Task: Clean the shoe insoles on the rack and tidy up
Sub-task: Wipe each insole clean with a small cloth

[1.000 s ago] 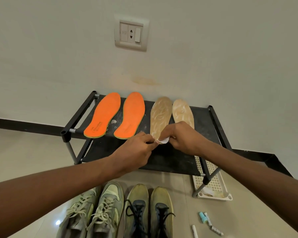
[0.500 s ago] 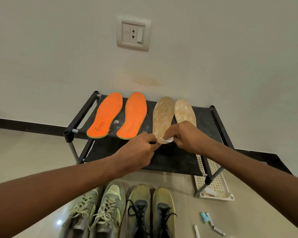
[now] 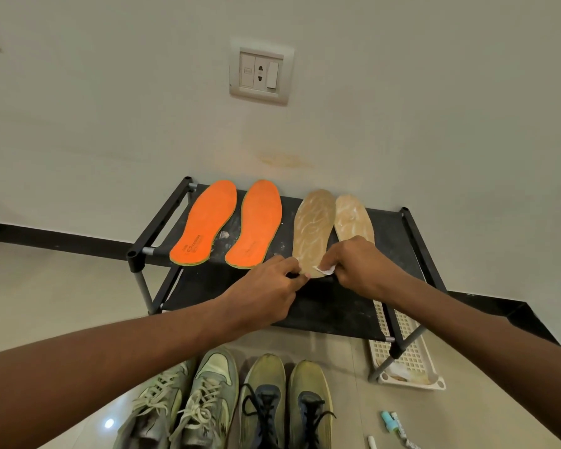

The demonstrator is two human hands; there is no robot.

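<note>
Two orange insoles [image 3: 204,223] [image 3: 256,222] and two tan insoles [image 3: 313,226] [image 3: 353,218] lie side by side on the black rack [image 3: 337,306] against the wall. My left hand [image 3: 269,290] pinches the heel end of the left tan insole. My right hand [image 3: 360,267] pinches a small white wipe [image 3: 326,270] and presses it on that same heel. The right tan insole's heel is hidden behind my right hand.
Two pairs of worn sneakers [image 3: 188,406] [image 3: 285,406] stand on the floor in front of the rack. A white perforated tray [image 3: 405,358] lies under the rack's right end. Small tubes and a marker [image 3: 392,426] lie on the floor at the lower right. A wall socket [image 3: 261,72] is above.
Both hands stay at the tan insole's heel; the right hand with the wipe has shifted slightly. The camera view has tilted up a little.
</note>
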